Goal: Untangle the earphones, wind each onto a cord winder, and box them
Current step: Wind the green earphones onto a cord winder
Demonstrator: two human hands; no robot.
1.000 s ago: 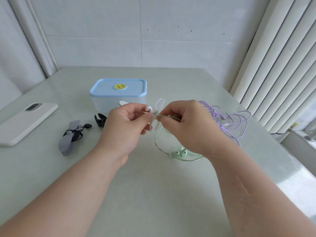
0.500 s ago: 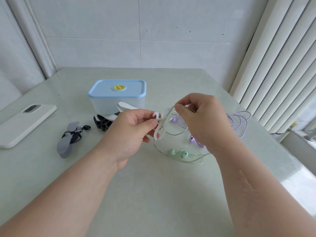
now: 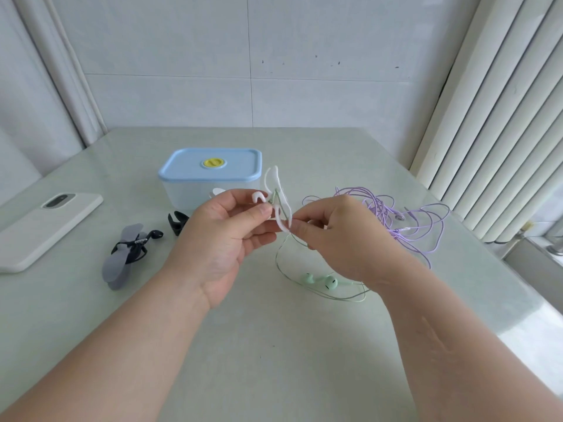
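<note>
My left hand [image 3: 225, 239] pinches a white cord winder [image 3: 278, 196] above the table, with green cord turns around its middle. My right hand [image 3: 341, 239] pinches the green cord just beside the winder's lower tip. The green earphones [image 3: 320, 281] lie on the table below my right hand, their cord looping up to the winder. A loose purple earphone cord [image 3: 396, 220] is piled to the right. A grey winder wound with black earphones [image 3: 126, 254] lies at the left. The clear box with a blue lid [image 3: 210, 166] stands closed behind my hands.
A white phone [image 3: 45, 226] lies face down at the far left. A black winder [image 3: 176, 222] and another white winder [image 3: 217, 192] lie by the box. Vertical blinds [image 3: 502, 117] stand along the table's right edge, and a tiled wall is behind.
My right hand swung up over the winder with the green cord and has come back down beside its lower tip. The winder has tilted more upright in my left hand.
</note>
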